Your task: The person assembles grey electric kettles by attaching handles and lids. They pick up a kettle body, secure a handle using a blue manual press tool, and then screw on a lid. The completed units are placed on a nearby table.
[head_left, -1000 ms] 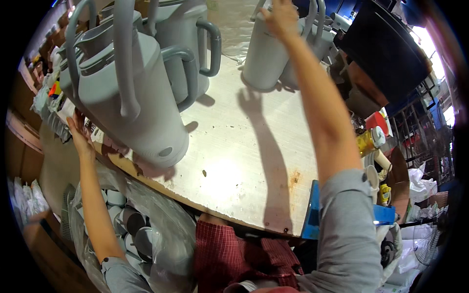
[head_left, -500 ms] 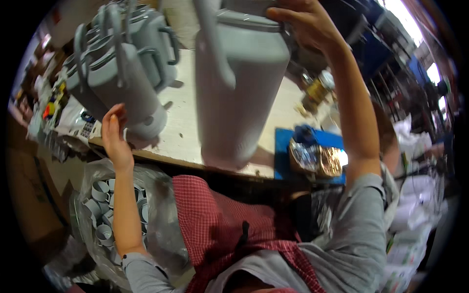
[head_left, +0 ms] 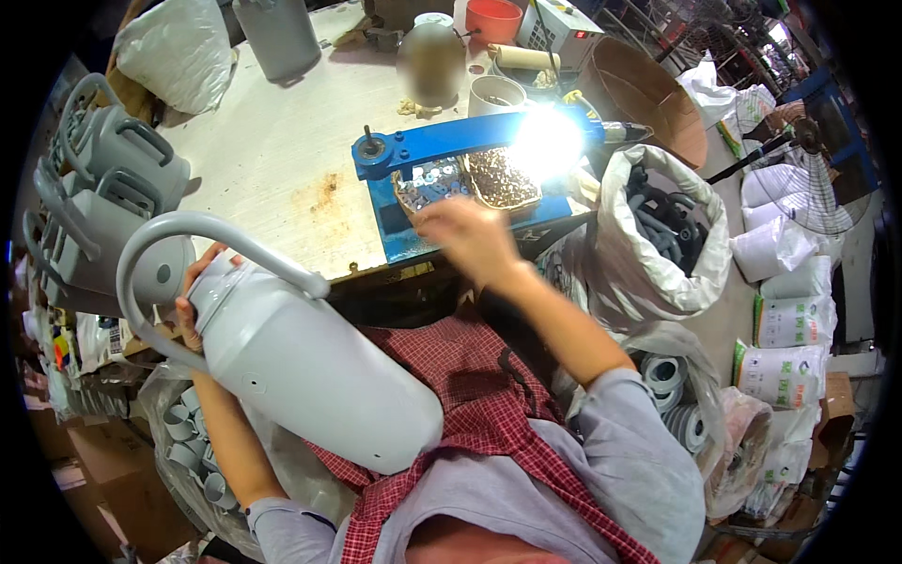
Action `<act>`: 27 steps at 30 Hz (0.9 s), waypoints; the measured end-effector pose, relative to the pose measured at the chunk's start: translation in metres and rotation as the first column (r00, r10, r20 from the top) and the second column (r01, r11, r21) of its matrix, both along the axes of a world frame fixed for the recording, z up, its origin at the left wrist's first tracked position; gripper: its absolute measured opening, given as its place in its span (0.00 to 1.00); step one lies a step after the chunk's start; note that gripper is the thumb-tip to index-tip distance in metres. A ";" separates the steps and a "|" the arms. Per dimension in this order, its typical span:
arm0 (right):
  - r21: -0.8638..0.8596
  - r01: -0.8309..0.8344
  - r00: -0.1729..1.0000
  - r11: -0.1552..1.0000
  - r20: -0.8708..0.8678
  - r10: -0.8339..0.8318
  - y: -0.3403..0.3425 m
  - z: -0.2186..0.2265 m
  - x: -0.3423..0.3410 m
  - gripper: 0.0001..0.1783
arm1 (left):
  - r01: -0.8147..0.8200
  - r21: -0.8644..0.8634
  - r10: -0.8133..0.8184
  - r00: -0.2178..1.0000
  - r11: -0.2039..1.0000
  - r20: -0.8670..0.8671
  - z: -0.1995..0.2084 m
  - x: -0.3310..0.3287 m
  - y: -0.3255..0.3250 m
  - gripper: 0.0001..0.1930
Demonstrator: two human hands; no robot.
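One grey jug [head_left: 315,362] near table edge [head_left: 371,265]

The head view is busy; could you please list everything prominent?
Flat table: one, whitish, upper centre
Cylindrical loop-handled jug: one, pale grey, lower centre
Further jugs: several, grey, table's left
Metal lever-arm fixture: one, blue, table edge
Small shiny pieces: many, silvery and golden, on fixture
Round bowl: one, red, table's back
Open sack: one, white, right of table
Plastic bag of cuplike pieces: one, clear, lower left
Left hand: one, holding jug
Right hand: one, beside small shiny pieces
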State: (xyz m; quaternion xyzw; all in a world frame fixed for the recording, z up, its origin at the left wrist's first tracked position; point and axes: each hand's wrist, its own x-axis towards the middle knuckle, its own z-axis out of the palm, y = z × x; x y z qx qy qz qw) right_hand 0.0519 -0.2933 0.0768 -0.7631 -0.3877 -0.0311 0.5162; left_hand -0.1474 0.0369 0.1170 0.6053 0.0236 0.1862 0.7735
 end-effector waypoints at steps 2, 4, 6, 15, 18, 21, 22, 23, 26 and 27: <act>-0.151 0.334 0.941 0.930 0.008 -0.337 -0.045 -0.004 0.047 0.08 | -0.160 0.114 0.164 0.986 0.981 -0.027 0.012 -0.007 -0.002 0.51; -0.291 0.354 0.934 0.889 0.148 -0.324 -0.071 -0.014 0.080 0.09 | -0.190 0.326 0.243 0.961 0.926 -0.130 0.031 -0.006 -0.005 0.52; -0.380 0.289 0.952 0.879 0.212 -0.222 -0.077 -0.026 0.099 0.09 | -0.019 0.564 0.149 0.971 0.825 -0.187 0.052 -0.002 -0.009 0.53; -0.657 0.242 0.967 0.714 0.220 -0.125 -0.064 0.004 0.107 0.07 | 0.023 0.604 0.179 0.945 0.797 -0.272 0.057 -0.005 -0.037 0.34; -0.448 0.108 0.994 0.888 0.080 -0.080 -0.052 0.034 0.077 0.11 | -0.059 0.579 0.226 0.949 0.813 -0.221 0.054 -0.016 -0.035 0.32; -0.072 -0.173 0.980 0.982 -0.113 0.164 -0.020 0.062 0.056 0.11 | -0.104 0.546 0.248 0.949 0.831 -0.196 0.051 -0.026 -0.029 0.31; 0.087 -0.243 0.964 0.966 -0.085 0.250 -0.003 0.070 0.054 0.09 | -0.105 0.543 0.249 0.948 0.833 -0.198 0.050 -0.030 -0.026 0.31; 0.101 -0.220 0.962 0.970 -0.142 0.233 0.016 0.075 0.055 0.08 | -0.118 0.529 0.275 0.934 0.840 -0.230 0.048 -0.031 -0.022 0.31; 0.138 -0.188 0.963 0.972 -0.169 0.210 0.065 0.085 0.068 0.07 | -0.160 0.550 0.317 0.927 0.819 -0.201 0.042 -0.042 -0.015 0.31; 0.110 -0.181 0.972 0.977 -0.131 0.195 0.075 0.086 0.071 0.06 | -0.185 0.536 0.333 0.923 0.824 -0.193 0.041 -0.048 -0.013 0.30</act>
